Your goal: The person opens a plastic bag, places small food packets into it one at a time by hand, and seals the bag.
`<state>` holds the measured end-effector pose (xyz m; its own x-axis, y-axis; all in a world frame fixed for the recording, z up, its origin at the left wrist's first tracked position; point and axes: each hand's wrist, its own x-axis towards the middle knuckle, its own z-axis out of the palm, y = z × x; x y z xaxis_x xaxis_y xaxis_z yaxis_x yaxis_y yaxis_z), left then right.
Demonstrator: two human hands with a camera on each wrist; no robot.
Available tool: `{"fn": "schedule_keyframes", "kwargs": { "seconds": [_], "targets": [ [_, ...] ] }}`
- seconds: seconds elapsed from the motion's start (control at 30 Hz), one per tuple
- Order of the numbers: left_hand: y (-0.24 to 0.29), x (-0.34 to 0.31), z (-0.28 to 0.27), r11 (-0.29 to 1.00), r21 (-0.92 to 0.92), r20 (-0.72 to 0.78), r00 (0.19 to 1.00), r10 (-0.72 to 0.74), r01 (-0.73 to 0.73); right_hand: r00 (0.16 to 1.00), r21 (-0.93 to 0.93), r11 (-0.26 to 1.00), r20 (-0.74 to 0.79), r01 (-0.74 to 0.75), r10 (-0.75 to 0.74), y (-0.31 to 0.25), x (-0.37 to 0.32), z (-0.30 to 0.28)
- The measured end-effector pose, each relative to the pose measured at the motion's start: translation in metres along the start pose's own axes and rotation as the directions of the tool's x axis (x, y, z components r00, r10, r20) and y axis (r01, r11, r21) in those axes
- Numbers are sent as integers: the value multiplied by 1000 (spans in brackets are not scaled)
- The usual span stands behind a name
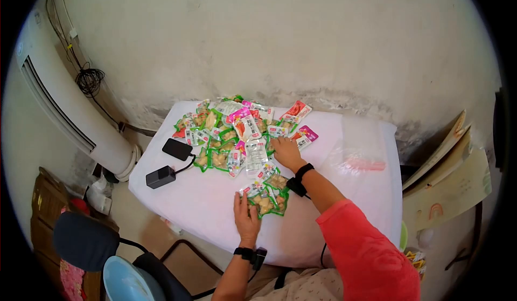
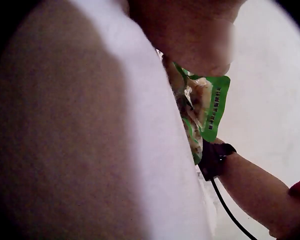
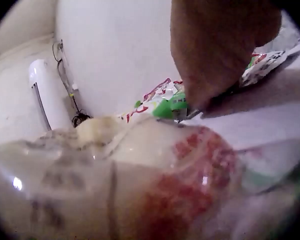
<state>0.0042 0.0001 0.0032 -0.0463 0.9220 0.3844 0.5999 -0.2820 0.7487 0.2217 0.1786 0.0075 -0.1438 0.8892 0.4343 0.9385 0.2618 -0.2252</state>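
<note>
A heap of glossy snack packets [image 1: 215,134], green-edged, pink and white, lies on a white-covered table [image 1: 334,209]. My left hand [image 1: 246,223] rests at the near side of the heap, fingers fairly straight against a green-edged packet [image 1: 264,205] with pale chunks inside. That packet's green edge [image 2: 219,107] shows below the hand in the left wrist view. Farther back, my right hand [image 1: 287,153] reaches down onto packets at the heap's right side. In the right wrist view its fingers [image 3: 215,75] come down beside a green packet corner [image 3: 171,106]; their tips are hidden.
A clear plastic bag [image 1: 363,155] lies on the table's right. At the left are a black box-shaped device [image 1: 160,177] and a flat black device [image 1: 177,149], joined by a cable. A chair [image 1: 86,240] with a blue basin [image 1: 129,279] stands front left; cardboard sheets [image 1: 449,188] lean at right.
</note>
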Motion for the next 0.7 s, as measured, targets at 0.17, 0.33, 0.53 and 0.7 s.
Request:
{"fn": "schedule_keyframes", "kwargs": {
  "seconds": [0.17,0.33,0.53,0.7],
  "targets": [
    [2,0,0,999,-2,-8,999,32,-32,991,379,925,-107,-32,78,-8,-15,-23],
    [-5,0,4,1000,-4,-9,1000,30,-30,992,544,836,-128,73,-3,-24,-65,-61],
    [-4,0,3,1000,-29,-27,1000,3,-4,991,527,841,-18,119,-129,-48,-115,-81],
    [-6,0,4,999,28,-22,999,36,-35,960,466,840,-154,278,-233,-85,-60,-77]
  ]
}}
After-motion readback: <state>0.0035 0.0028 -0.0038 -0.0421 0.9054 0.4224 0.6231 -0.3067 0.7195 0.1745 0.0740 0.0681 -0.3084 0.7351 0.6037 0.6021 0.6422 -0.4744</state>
